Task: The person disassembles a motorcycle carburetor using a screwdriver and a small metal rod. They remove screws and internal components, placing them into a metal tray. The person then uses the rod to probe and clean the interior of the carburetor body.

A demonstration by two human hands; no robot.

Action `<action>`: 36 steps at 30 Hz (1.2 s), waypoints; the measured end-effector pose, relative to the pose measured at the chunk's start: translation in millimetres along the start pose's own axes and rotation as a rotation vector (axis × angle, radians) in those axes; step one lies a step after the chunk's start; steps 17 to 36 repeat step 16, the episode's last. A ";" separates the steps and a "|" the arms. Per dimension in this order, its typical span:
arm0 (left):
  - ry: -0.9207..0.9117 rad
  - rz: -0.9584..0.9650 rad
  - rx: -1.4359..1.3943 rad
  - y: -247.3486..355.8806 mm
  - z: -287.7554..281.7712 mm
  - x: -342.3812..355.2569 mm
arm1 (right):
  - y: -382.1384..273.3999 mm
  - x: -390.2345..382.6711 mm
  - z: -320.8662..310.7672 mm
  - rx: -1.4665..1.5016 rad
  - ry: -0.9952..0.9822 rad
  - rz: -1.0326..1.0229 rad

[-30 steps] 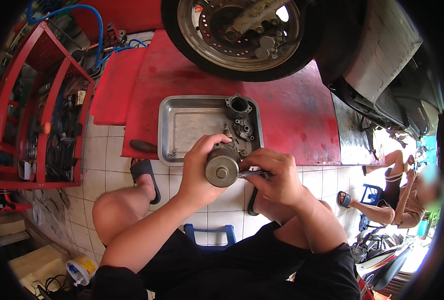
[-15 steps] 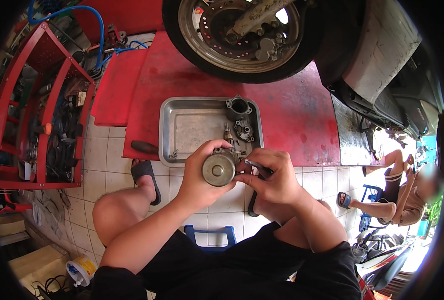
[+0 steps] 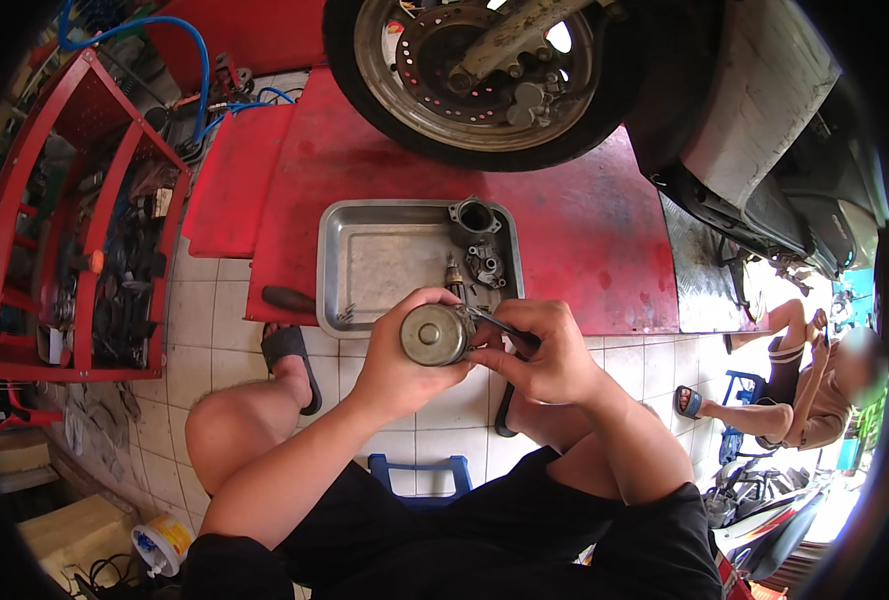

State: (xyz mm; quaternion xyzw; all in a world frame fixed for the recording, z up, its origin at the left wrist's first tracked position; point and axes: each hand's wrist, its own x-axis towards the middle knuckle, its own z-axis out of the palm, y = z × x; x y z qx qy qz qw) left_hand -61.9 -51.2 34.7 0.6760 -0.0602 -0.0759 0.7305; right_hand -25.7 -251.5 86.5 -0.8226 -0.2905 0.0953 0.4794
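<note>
My left hand (image 3: 394, 355) wraps round a carburetor-like metal part (image 3: 433, 334), its round cap with a raised centre facing up. In my right hand (image 3: 549, 350) is a slim metal tool with a dark handle (image 3: 504, 327); its tip meets the right side of that part. The right fingertips partly hide the contact. Just beyond both hands lies a steel tray (image 3: 364, 207) on a red bench. Inside, along its right side, are a hollow cylindrical metal housing (image 3: 475, 217), a small cast metal piece (image 3: 485, 266) and a slim brass-and-black fitting (image 3: 453, 272).
A dark-handled tool (image 3: 287, 298) lies left of the tray on the red bench (image 3: 584, 240). A motorcycle wheel (image 3: 464, 155) stands behind. On the left is a red tool rack (image 3: 99, 215). A blue stool (image 3: 422, 478) is below me; another person (image 3: 814, 400) sits far right.
The tool in my right hand has swung, with its tip now against the part's upper right side. The round part has tilted and shifted slightly left and up in my left hand.
</note>
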 end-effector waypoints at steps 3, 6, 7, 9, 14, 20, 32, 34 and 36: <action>0.012 0.026 0.000 -0.5 -0.4 0.3 | -4.2 0.1 1.3 0.007 0.001 0.079; 0.004 -0.010 -0.026 0.5 0.1 0.2 | -5.6 0.5 1.2 0.009 -0.025 0.084; -0.002 -0.032 -0.039 0.6 0.4 0.1 | -5.5 0.6 0.9 -0.004 -0.024 0.068; 0.000 -0.036 -0.022 0.3 0.1 -0.8 | -5.3 0.7 0.0 -0.028 -0.024 0.035; 0.027 -0.025 -0.011 2.8 1.2 0.4 | 4.8 -1.7 -7.5 0.485 0.071 0.172; 0.058 -0.028 -0.033 8.4 0.2 -1.4 | 18.9 -1.2 -28.3 0.756 0.109 0.250; 0.058 -0.028 -0.033 8.4 0.2 -1.4 | 18.9 -1.2 -28.3 0.756 0.109 0.250; 0.058 -0.028 -0.033 8.4 0.2 -1.4 | 18.9 -1.2 -28.3 0.756 0.109 0.250; 0.058 -0.028 -0.033 8.4 0.2 -1.4 | 18.9 -1.2 -28.3 0.756 0.109 0.250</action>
